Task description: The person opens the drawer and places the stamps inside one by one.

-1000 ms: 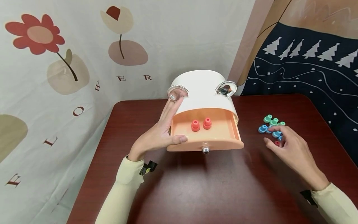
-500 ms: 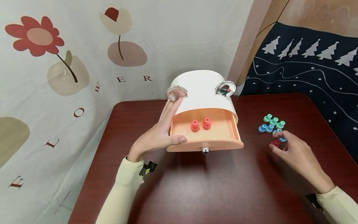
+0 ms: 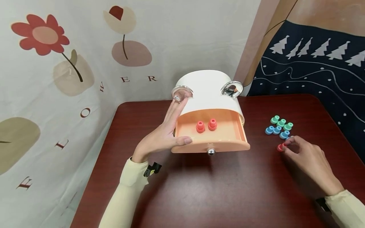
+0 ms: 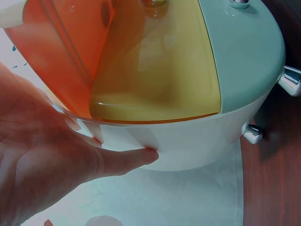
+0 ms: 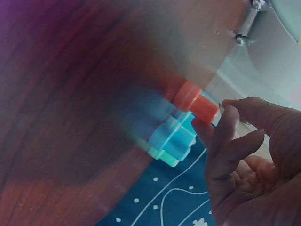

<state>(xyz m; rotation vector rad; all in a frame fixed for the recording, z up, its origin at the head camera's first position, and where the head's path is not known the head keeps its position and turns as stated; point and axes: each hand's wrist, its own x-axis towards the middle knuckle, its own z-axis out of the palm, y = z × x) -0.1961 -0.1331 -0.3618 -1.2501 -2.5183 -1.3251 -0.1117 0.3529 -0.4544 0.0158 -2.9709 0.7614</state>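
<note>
My left hand (image 3: pixel 162 134) rests along the left side of a white rounded box (image 3: pixel 206 91), its thumb on the front of the pulled-out orange drawer (image 3: pixel 225 136). Two red stepped pegs (image 3: pixel 200 126) stand inside that drawer. In the left wrist view, the thumb of the left hand (image 4: pixel 51 155) lies straight along a glossy curved wall (image 4: pixel 197 146). At the right, my right hand (image 3: pixel 310 158) pinches another red peg (image 3: pixel 280 147) between thumb and finger, low by the table. The right wrist view has this peg (image 5: pixel 195 101) at the fingertips, beside blue pegs (image 5: pixel 171 136).
Several green pegs (image 3: pixel 281 123) and blue pegs (image 3: pixel 276 130) stand in short rows beyond the right hand. Two silver rings (image 3: pixel 232 89) stick out from the box, and a silver knob (image 3: pixel 211 151) from the drawer front. Printed cloth (image 3: pixel 199 38) hangs behind the table.
My right hand has moved slightly right and closed its thumb and finger on the red peg, uncovering several green and blue pegs. The left hand and drawer have stayed in place.
</note>
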